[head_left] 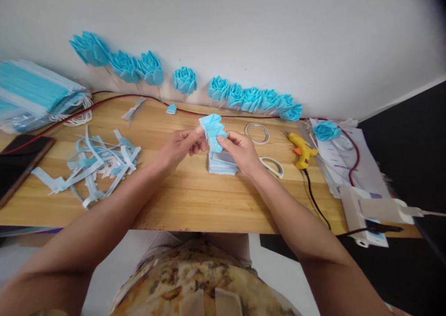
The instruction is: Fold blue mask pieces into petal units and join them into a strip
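Both hands meet over the middle of the wooden table (188, 200). My left hand (181, 146) pinches the left side of a folded light-blue fabric piece (213, 129). My right hand (240, 151) pinches its lower right part. The piece is fanned into overlapping petal-like folds and is held just above a small stack of cut blue squares (223, 163) lying on the table.
Blue and white cut strips (94, 165) lie at the left, a pack of face masks (31, 95) and a phone (17, 162) further left. Finished blue flowers (244, 97) lean along the wall. Tape ring (257, 133), scissors (273, 166), yellow glue gun (302, 149) and power strip (362, 213) lie at the right.
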`<state>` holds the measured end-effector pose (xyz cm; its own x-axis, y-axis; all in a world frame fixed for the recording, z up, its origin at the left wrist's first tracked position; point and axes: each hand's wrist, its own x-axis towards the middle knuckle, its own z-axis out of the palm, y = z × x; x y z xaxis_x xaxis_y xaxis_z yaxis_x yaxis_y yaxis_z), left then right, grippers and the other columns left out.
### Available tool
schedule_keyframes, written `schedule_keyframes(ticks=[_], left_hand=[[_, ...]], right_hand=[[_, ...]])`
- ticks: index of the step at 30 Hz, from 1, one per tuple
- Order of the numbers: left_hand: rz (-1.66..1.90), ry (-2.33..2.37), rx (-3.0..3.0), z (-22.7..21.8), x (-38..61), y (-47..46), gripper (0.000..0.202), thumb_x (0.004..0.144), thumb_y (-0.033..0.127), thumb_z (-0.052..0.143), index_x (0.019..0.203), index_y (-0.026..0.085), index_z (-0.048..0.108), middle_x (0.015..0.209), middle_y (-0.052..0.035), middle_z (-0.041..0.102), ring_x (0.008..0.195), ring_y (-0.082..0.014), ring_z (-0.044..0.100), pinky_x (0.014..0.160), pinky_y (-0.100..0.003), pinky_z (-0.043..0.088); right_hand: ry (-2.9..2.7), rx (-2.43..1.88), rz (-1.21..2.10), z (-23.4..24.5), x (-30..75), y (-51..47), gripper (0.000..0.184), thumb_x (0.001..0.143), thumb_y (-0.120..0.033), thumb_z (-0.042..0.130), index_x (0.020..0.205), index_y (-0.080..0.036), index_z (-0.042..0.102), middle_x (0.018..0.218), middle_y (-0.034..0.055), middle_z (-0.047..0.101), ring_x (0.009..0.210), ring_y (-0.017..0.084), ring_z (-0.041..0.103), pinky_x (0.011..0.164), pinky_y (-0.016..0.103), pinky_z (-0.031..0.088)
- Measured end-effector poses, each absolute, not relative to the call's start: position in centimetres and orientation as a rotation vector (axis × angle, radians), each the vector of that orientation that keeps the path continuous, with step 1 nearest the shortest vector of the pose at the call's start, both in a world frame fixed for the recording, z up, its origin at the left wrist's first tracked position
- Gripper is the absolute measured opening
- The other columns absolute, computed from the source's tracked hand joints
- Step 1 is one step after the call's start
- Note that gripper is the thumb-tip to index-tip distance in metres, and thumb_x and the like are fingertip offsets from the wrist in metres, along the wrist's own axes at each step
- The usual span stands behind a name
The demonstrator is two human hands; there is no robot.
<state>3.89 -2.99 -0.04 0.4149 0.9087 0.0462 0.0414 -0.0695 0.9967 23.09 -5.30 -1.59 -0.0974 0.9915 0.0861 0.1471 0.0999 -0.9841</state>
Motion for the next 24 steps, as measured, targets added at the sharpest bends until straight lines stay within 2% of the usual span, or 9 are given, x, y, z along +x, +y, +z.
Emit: schedule_keyframes(ticks=[4,9,11,16,24], left_hand=[[0.859,0.937,1.467,-0.3,4.0,-2.9,0.038,0.073,0.051,0.073,0.063,0.016,0.063,0.061,-0.0004,0.061,0.055,-0.0092,0.044,0.055,-0.023,0.034],[0.96,0.998,1.418,-0.1,4.0,-3.0,0.03,0.072,0.041,0.072,0.061,0.016,0.061,0.058,0.0013,0.057,0.055,-0.0088,0.041,0.055,-0.024,0.031],[1.003,1.012,1.391,0.0,3.9,-3.1,0.029,0.072,0.04,0.071,0.06,0.016,0.06,0.057,0.0016,0.055,0.055,-0.0088,0.041,0.056,-0.024,0.031],[1.022,1.03,1.38,0.1,3.8,-3.2,0.029,0.073,0.038,0.071,0.06,0.016,0.059,0.058,0.0016,0.054,0.056,-0.009,0.041,0.057,-0.024,0.03],[0.961,1.12,1.485,0.7,3.6,-3.3,0.035,0.075,0.046,0.066,0.059,0.016,0.062,0.057,-0.0004,0.058,0.053,-0.0094,0.041,0.053,-0.024,0.03]], right_hand=[[-1.459,-1.229,1.1,-1.6,23.1,-5.3,0.043,0.08,-0.059,0.067,0.068,-0.018,0.058,0.063,-0.0039,0.05,0.06,0.01,0.042,0.057,0.024,0.032],[-1.425,-1.115,1.127,-1.6,23.3,-5.3,0.049,0.089,-0.063,0.055,0.072,-0.019,0.066,0.071,0.0006,0.063,0.069,0.013,0.057,0.07,0.026,0.046],[-1.427,-1.094,1.162,-1.6,23.3,-5.3,0.047,0.089,-0.062,0.056,0.075,-0.019,0.069,0.073,0.0016,0.067,0.07,0.013,0.06,0.072,0.026,0.048],[-1.429,-1.155,1.13,-1.9,23.1,-5.2,0.041,0.083,-0.059,0.067,0.073,-0.019,0.067,0.072,0.001,0.068,0.068,0.012,0.06,0.068,0.024,0.047],[-1.452,-1.207,1.122,-2.2,23.2,-4.7,0.041,0.085,-0.057,0.062,0.074,-0.018,0.067,0.071,0.001,0.068,0.068,0.012,0.058,0.068,0.025,0.045]])
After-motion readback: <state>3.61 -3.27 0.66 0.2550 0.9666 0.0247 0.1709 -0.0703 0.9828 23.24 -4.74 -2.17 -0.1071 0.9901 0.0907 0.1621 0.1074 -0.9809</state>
